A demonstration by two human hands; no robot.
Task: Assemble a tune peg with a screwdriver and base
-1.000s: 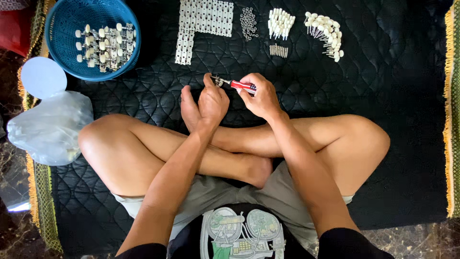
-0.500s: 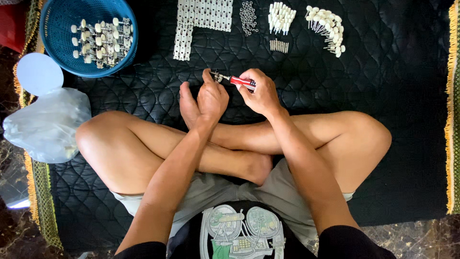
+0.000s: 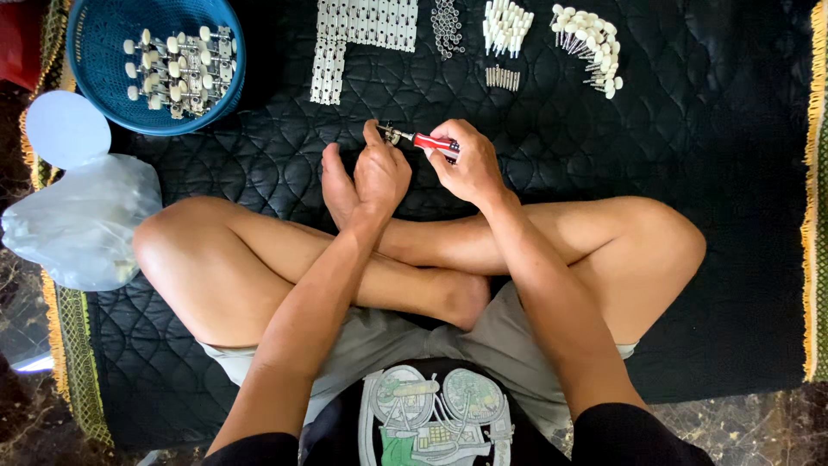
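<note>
— While the right hand (image 3: 470, 164) is wrapped round the red screwdriver (image 3: 434, 142), where is the small metal part (image 3: 391, 133)?

— Pinched in the fingertips of the left hand (image 3: 379, 173), just above the crossed legs, with the driver's tip touching it. Both hands are closed, one on the tool, one on the part.

— How would you do this step well?

— I'd judge the main thing is keeping the driver in line with the screw, so the tip doesn't slip out. The left hand should hold the part steady and let only the right hand turn. Resting both wrists near the foot, as they are, looks like a good brace.

— What lies about?

— On the black quilted mat (image 3: 707, 129), ahead of the hands: white plates (image 3: 362, 26) laid in an L, a heap of small dark rings (image 3: 445, 26), white pegs (image 3: 504, 24), a short row of pins (image 3: 502, 78) and white-knobbed shafts (image 3: 591, 47). A blue basket (image 3: 99, 95) at the far left holds assembled pieces, with a plastic bag (image 3: 78, 224) and a pale round lid (image 3: 66, 129) beside it.

— Any risk?

— The part is small; a loose pinch could drop it onto the mat.
</note>
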